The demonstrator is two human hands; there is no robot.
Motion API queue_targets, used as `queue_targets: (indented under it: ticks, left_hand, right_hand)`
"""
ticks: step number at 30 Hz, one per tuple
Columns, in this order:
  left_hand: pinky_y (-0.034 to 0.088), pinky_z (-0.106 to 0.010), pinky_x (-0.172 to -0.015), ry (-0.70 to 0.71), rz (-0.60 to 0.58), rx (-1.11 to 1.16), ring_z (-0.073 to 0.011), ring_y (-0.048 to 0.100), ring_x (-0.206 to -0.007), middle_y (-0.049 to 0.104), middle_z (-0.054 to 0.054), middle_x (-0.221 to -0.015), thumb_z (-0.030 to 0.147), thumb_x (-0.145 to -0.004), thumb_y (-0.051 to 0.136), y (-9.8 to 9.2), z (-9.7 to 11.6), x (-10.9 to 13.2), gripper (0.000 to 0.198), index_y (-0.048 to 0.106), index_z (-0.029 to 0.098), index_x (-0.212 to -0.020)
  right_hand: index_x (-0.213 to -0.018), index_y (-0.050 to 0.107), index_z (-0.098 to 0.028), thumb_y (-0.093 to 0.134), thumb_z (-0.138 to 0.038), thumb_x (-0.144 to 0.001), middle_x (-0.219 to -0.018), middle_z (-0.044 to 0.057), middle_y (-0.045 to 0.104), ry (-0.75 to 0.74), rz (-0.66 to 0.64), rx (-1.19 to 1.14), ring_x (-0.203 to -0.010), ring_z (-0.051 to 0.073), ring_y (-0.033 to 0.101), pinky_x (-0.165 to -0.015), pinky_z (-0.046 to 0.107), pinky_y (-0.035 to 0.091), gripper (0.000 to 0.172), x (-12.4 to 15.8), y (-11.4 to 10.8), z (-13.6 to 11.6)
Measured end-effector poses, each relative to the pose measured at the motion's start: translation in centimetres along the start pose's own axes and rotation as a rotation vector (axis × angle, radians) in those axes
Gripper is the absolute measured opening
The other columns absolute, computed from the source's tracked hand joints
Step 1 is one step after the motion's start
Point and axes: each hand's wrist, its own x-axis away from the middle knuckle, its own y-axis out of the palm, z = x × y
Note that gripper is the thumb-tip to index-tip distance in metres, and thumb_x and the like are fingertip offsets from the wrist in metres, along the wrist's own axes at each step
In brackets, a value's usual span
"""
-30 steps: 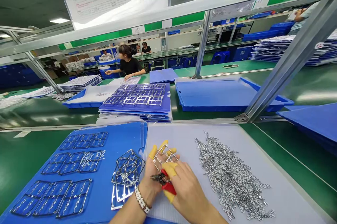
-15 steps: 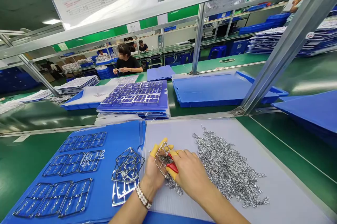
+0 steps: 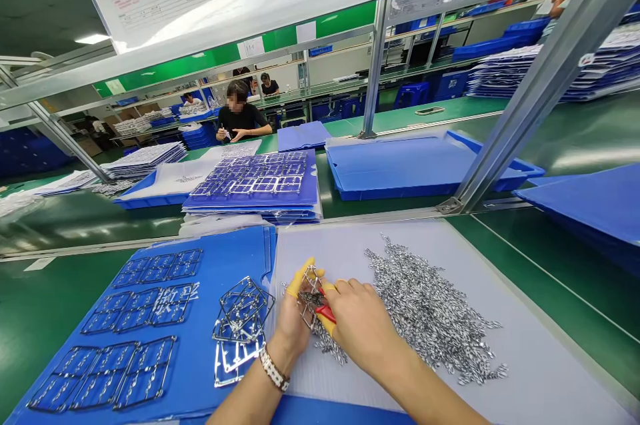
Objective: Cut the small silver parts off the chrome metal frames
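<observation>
My left hand (image 3: 291, 322), with yellow finger cots, holds a small wire-like metal frame (image 3: 310, 295) upright. My right hand (image 3: 361, 325) grips red-handled pliers (image 3: 326, 313), whose jaws reach into that frame and are partly hidden by my fingers. A heap of small twisted silver metal pieces (image 3: 430, 312) lies on a pale grey plastic sheet (image 3: 525, 345) just right of my right hand. Left of my left hand, several metal frames (image 3: 243, 312) lie piled on a blue plastic sheet (image 3: 60, 318), with more frames (image 3: 155, 305) laid out in rows.
Beyond the aluminium rail (image 3: 545, 85) stand a stack of blue sheets carrying frames (image 3: 253, 186) and a blue tray (image 3: 400, 165). A co-worker (image 3: 241, 120) sits across the green bench (image 3: 505, 138), with stacked sheets at the far right.
My right hand and the pliers have moved up and left, closer to the frame in my left hand. The view has tilted slightly, shifting the scene upward and left.
</observation>
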Motion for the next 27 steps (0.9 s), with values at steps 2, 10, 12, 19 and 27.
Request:
queue_targets:
  ticks: [2, 10, 12, 19, 27]
  left_hand:
    - [0.041, -0.035, -0.094, 0.020, 0.009, -0.027, -0.0248, 0.060, -0.102, 0.070, -0.009, -0.104, 0.040, -0.083, 0.060, 0.0, 0.0, 0.1, 0.033, 0.071, 0.015, -0.102]
    - [0.047, -0.028, -0.070, -0.191, -0.038, 0.106, -0.0204, 0.061, -0.091, 0.068, -0.009, -0.107, 0.045, -0.088, 0.051, -0.1, 0.1, 0.4, 0.043, 0.062, 0.018, -0.120]
    - [0.047, -0.029, -0.071, -0.205, -0.040, 0.134, -0.0199, 0.061, -0.091, 0.068, -0.010, -0.106, 0.044, -0.089, 0.051, 0.1, 0.1, 0.4, 0.042, 0.063, 0.017, -0.119]
    - [0.047, -0.028, -0.072, -0.191, -0.035, 0.093, -0.0210, 0.060, -0.095, 0.068, -0.010, -0.109, 0.044, -0.089, 0.050, 0.3, 0.1, 0.5, 0.041, 0.065, 0.017, -0.116]
    - [0.045, -0.028, -0.079, -0.152, 0.006, 0.049, -0.0223, 0.057, -0.106, 0.067, -0.008, -0.113, 0.044, -0.088, 0.053, -0.3, -0.2, 0.3, 0.042, 0.063, 0.020, -0.121]
  right_hand:
    - [-0.110, 0.063, -0.016, 0.059, -0.021, -0.081, -0.090, 0.010, 0.068, -0.002, -0.011, 0.004, -0.086, 0.028, 0.063, -0.071, 0.038, 0.041, 0.029, 0.1, -0.2, 0.1]
    - [-0.101, 0.065, -0.018, 0.059, -0.029, -0.084, -0.092, 0.009, 0.068, 0.096, 0.016, 0.024, -0.090, 0.029, 0.061, -0.074, 0.039, 0.040, 0.021, 0.6, -1.1, 2.0]
    - [-0.101, 0.065, -0.018, 0.058, -0.029, -0.085, -0.092, 0.009, 0.068, 0.107, 0.020, 0.026, -0.090, 0.029, 0.061, -0.074, 0.039, 0.040, 0.021, 0.4, -0.9, 2.3]
    - [-0.097, 0.064, -0.019, 0.059, -0.030, -0.084, -0.090, 0.007, 0.067, 0.097, 0.034, 0.011, -0.088, 0.028, 0.061, -0.073, 0.037, 0.038, 0.017, -0.3, 0.1, 2.3]
    - [-0.101, 0.064, -0.019, 0.056, -0.029, -0.086, -0.092, 0.008, 0.068, 0.103, 0.027, 0.003, -0.088, 0.029, 0.062, -0.074, 0.039, 0.039, 0.020, -0.4, -0.1, 2.2]
